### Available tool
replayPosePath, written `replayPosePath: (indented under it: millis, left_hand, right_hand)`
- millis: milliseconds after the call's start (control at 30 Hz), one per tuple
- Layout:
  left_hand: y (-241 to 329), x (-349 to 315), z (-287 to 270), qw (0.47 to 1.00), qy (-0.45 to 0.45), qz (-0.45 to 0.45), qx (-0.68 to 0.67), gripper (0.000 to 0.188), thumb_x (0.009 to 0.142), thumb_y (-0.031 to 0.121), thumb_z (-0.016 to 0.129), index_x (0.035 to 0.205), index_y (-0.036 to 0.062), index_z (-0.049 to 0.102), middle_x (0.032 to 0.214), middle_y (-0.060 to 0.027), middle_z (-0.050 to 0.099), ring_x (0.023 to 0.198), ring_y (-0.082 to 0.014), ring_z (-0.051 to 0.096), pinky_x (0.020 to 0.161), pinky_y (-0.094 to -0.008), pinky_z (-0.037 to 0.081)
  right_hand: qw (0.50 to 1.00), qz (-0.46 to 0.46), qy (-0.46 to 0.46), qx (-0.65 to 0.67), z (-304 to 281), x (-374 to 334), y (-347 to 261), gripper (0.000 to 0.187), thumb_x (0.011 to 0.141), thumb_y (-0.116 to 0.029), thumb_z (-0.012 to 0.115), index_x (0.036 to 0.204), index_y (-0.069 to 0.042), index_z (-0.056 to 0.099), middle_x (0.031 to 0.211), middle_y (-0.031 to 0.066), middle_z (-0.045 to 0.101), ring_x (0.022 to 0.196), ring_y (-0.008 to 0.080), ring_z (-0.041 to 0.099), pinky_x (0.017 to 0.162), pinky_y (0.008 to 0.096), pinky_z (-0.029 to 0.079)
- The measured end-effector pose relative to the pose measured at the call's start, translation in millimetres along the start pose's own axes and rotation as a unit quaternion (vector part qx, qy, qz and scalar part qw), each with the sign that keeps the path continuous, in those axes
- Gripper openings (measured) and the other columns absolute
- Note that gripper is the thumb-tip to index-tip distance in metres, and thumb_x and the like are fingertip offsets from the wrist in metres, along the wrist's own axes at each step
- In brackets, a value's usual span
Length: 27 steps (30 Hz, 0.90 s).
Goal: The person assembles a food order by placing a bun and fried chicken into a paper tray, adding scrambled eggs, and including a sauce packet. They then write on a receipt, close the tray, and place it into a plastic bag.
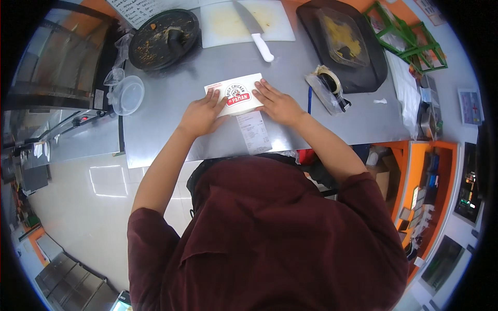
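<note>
A white paper food box (251, 105) with a red and black printed emblem sits closed on the steel table. My left hand (203, 113) grips its left end, fingers over the lid and thumb along the near side. At the right end, my right hand (280, 107) holds it the same way, fingers laid on top. Just below the box, a printed receipt (253, 136) lies on the table between my forearms, its upper edge meeting the box's near side.
Beyond the box, a white-handled knife (262, 47) rests on a white cutting board (218, 31). A black mortar (148, 61) with a pestle and a clear plastic bowl (128, 95) stand left. Rightward are a tape roll (333, 78), a food container (358, 58) on a black tray (376, 78), and green baskets (410, 44).
</note>
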<state>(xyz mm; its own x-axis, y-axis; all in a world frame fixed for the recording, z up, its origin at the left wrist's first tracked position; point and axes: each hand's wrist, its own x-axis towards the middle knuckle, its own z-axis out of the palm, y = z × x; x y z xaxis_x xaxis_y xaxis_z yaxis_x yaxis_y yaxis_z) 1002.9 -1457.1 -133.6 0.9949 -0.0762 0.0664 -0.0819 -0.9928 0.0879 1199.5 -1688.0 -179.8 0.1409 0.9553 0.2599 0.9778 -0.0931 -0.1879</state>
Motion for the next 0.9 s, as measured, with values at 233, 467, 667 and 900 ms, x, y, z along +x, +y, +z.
replayPosePath:
  millis: [233,467,667,900]
  left_hand:
    - [-0.9,-7.8,7.0,1.0,0.005,0.02,-0.003,0.048,0.093,0.033,0.064,0.139,0.023,0.058,0.149,-0.0241,0.046,0.136,-0.041,0.047,0.08,-0.043,0.06]
    - [16.6,-26.9,40.3,0.992,0.064,-0.039,-0.098,0.058,0.089,0.024,0.069,0.145,0.0272,0.051,0.162,-0.0171,0.028,0.148,-0.047,0.024,0.091,-0.0437,0.058]
    - [17.7,-21.3,61.9,0.983,0.135,-0.051,-0.115,0.056,0.085,0.023,0.075,0.138,0.0238,0.058,0.158,-0.0154,0.035,0.145,-0.0494,0.027,0.097,-0.0465,0.056]
    - [22.2,-19.9,63.5,0.974,0.198,-0.049,-0.098,0.051,0.081,0.024,0.079,0.13,0.0215,0.065,0.155,-0.0136,0.042,0.145,-0.0476,0.03,0.095,-0.0413,0.057]
  right_hand:
    - [0.999,-0.038,-0.009,0.025,-11.6,-1.9,0.7,0.048,0.094,-0.021,0.061,0.142,-0.014,0.054,0.156,0.0166,0.039,0.145,0.0354,0.037,0.103,0.0413,0.05]
    - [0.985,0.055,0.063,0.151,13.3,-20.6,-4.6,0.053,0.095,-0.023,0.064,0.144,-0.01,0.051,0.158,0.0267,0.03,0.14,0.0398,0.043,0.104,0.0419,0.048]
    - [0.881,0.308,0.197,0.3,34.3,-9.3,-38.4,0.046,0.1,-0.025,0.06,0.138,0.0,0.056,0.139,0.0294,0.054,0.132,0.0361,0.054,0.101,0.0357,0.049]
    - [0.847,0.398,0.164,0.311,41.5,-6.3,-40.2,0.04,0.103,-0.031,0.05,0.123,-0.001,0.068,0.126,0.0281,0.063,0.125,0.0409,0.057,0.105,0.0432,0.044]
